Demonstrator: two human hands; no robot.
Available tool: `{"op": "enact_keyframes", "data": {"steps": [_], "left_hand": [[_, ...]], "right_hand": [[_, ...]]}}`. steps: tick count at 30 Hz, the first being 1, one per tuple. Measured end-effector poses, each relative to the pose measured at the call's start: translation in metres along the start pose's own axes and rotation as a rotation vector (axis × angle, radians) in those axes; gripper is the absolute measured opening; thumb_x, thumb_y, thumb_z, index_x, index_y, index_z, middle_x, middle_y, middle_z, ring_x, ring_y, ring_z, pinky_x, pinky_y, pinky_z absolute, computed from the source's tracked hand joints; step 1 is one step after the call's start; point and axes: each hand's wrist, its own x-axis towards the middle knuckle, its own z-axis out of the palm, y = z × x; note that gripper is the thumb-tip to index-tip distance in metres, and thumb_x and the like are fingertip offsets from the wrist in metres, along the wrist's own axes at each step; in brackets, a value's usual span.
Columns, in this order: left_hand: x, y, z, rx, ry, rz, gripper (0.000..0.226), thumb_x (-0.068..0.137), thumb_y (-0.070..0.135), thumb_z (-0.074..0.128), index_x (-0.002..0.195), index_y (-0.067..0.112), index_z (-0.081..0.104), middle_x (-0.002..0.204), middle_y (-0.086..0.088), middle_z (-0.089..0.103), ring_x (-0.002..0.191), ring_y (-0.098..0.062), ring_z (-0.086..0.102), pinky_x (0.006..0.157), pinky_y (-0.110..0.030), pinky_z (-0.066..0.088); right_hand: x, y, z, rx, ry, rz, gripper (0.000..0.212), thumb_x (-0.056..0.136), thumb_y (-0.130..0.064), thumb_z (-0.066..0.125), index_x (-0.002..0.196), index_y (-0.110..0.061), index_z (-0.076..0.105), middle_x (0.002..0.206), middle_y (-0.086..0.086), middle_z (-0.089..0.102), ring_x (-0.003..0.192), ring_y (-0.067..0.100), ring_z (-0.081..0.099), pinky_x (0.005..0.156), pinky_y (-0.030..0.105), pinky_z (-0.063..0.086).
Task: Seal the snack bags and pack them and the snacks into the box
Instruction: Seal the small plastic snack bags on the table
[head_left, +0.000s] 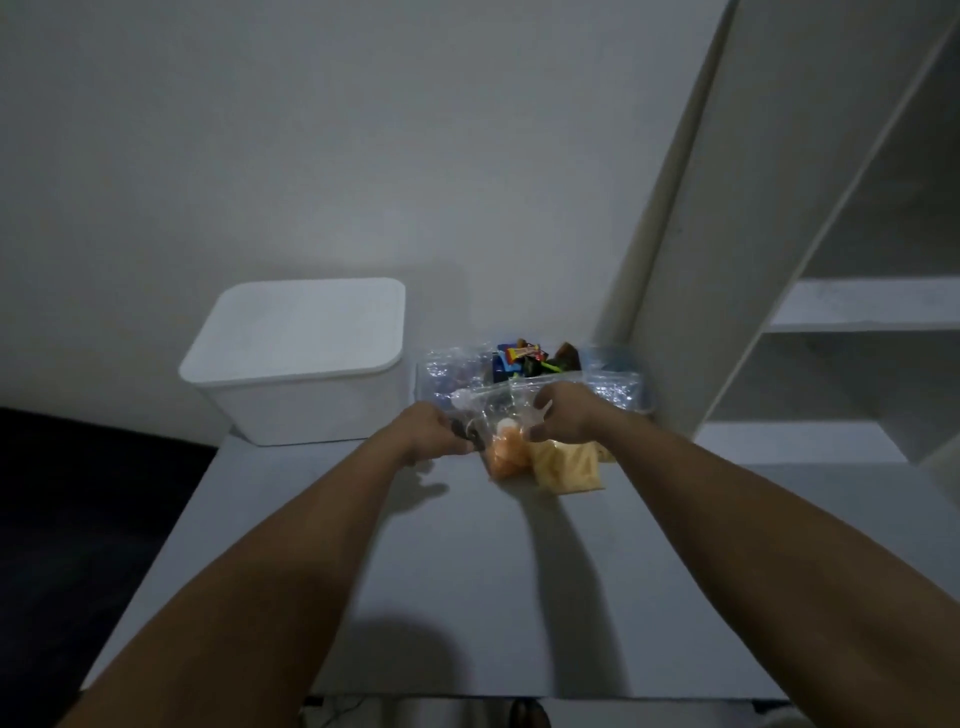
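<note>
A clear snack bag with orange snacks (506, 449) stands on the white table (447, 582). My left hand (428, 434) pinches its top left edge and my right hand (563, 415) holds its top right edge. Right beside it lies a bag of yellow snacks (569, 467). Behind my hands sit more clear bags (447, 371) and a pile of colourful wrapped snacks (530, 358). The white box (301, 400) stands at the table's back left with its lid on.
A white shelving unit (769, 260) rises at the right, with open shelves. A plain wall lies behind the table. The floor to the left of the table is dark.
</note>
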Motion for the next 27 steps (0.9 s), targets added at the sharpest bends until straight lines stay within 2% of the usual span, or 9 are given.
{"op": "enact_keyframes", "data": {"steps": [3,8,12,15,17,19,22,25,27], "left_hand": [[0.025,-0.003,-0.006,-0.04,0.091,-0.038,0.02,0.076,0.02,0.077,0.082,0.008,0.062,0.081,-0.011,0.06,0.07,-0.022,0.056,0.062,-0.029,0.045],[0.074,-0.002,-0.012,-0.154,0.184,-0.089,0.058,0.07,0.023,0.078,0.118,-0.001,0.057,0.115,-0.014,0.063,0.1,-0.032,0.063,0.089,-0.041,0.053],[0.097,0.008,-0.014,-0.3,0.219,-0.138,0.029,0.078,0.008,0.073,0.101,0.006,0.055,0.097,-0.011,0.065,0.086,-0.024,0.061,0.074,-0.034,0.051],[0.111,0.011,-0.011,-0.424,0.228,-0.181,0.042,0.082,0.006,0.07,0.116,0.007,0.046,0.097,-0.005,0.052,0.086,-0.018,0.052,0.063,-0.025,0.041],[0.119,0.01,-0.01,-0.461,0.241,-0.197,0.061,0.077,0.005,0.073,0.129,0.001,0.04,0.116,-0.008,0.051,0.099,-0.023,0.052,0.068,-0.027,0.043],[0.125,0.01,-0.012,-0.492,0.265,-0.202,0.064,0.075,0.001,0.072,0.13,-0.001,0.038,0.123,-0.009,0.05,0.102,-0.023,0.051,0.065,-0.023,0.044],[0.127,0.009,-0.012,-0.583,0.285,-0.202,0.055,0.078,-0.007,0.066,0.126,-0.003,0.039,0.119,-0.014,0.05,0.095,-0.021,0.052,0.065,-0.023,0.044],[0.13,0.004,-0.007,-0.638,0.353,-0.155,0.031,0.076,-0.011,0.062,0.103,0.0,0.05,0.104,-0.016,0.059,0.084,-0.021,0.059,0.061,-0.021,0.048],[0.13,-0.003,-0.002,-0.707,0.393,-0.146,0.032,0.076,-0.009,0.062,0.107,-0.003,0.055,0.112,-0.014,0.062,0.101,-0.03,0.061,0.079,-0.033,0.056]], "right_hand": [[0.035,-0.005,-0.001,-0.004,-0.009,-0.027,0.059,0.083,-0.031,0.073,0.132,-0.007,0.052,0.128,0.013,0.059,0.113,0.027,0.058,0.097,0.038,0.049],[0.09,-0.009,-0.001,0.027,0.022,-0.058,0.046,0.083,-0.02,0.072,0.125,-0.008,0.056,0.116,0.012,0.063,0.096,0.022,0.058,0.08,0.029,0.047],[0.125,-0.012,0.0,0.111,0.075,-0.077,0.045,0.084,-0.011,0.067,0.126,-0.009,0.053,0.117,0.011,0.062,0.108,0.029,0.059,0.087,0.033,0.048],[0.146,-0.013,0.006,0.192,0.05,-0.073,0.051,0.083,-0.008,0.067,0.131,-0.011,0.05,0.116,0.01,0.062,0.108,0.029,0.06,0.092,0.04,0.052],[0.159,-0.011,0.012,0.217,0.042,-0.062,0.052,0.084,-0.006,0.064,0.133,-0.01,0.048,0.118,0.01,0.062,0.108,0.028,0.059,0.091,0.04,0.052],[0.165,-0.011,0.015,0.249,0.039,-0.051,0.042,0.087,-0.006,0.06,0.127,-0.009,0.051,0.116,0.011,0.063,0.106,0.027,0.06,0.089,0.039,0.053],[0.164,-0.01,0.019,0.276,0.041,-0.04,0.022,0.092,-0.003,0.053,0.112,-0.006,0.06,0.109,0.013,0.065,0.102,0.026,0.061,0.084,0.034,0.052],[0.158,-0.011,0.023,0.308,0.117,-0.044,0.022,0.095,-0.006,0.049,0.112,-0.004,0.064,0.109,0.013,0.066,0.097,0.023,0.063,0.086,0.034,0.052],[0.151,-0.015,0.024,0.325,0.181,-0.038,0.023,0.096,-0.009,0.05,0.113,-0.006,0.065,0.108,0.011,0.067,0.089,0.019,0.062,0.082,0.032,0.052]]}}
